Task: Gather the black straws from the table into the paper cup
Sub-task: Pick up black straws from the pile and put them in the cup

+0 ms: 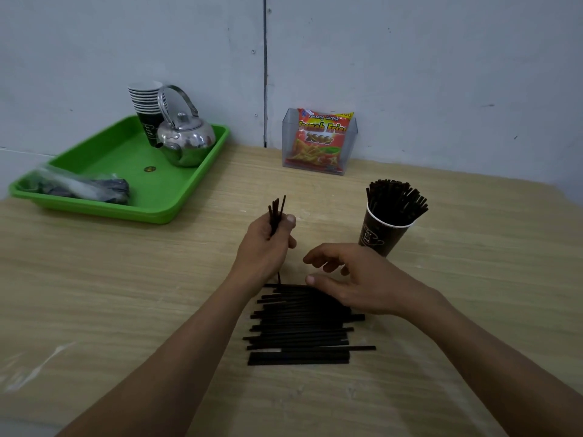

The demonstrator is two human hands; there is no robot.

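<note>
A pile of black straws (299,329) lies flat on the wooden table, near the front middle. My left hand (268,244) is shut on a small bunch of black straws (277,209) held upright just behind the pile. My right hand (356,275) hovers over the pile's far right end, fingers spread, holding nothing. A dark paper cup (380,236) stands to the right behind my right hand, with many black straws (394,200) standing in it.
A green tray (126,184) at the back left holds a steel kettle (184,140), a stack of paper cups (146,111) and a plastic bag (82,187). A clear holder with a snack packet (320,140) stands against the wall.
</note>
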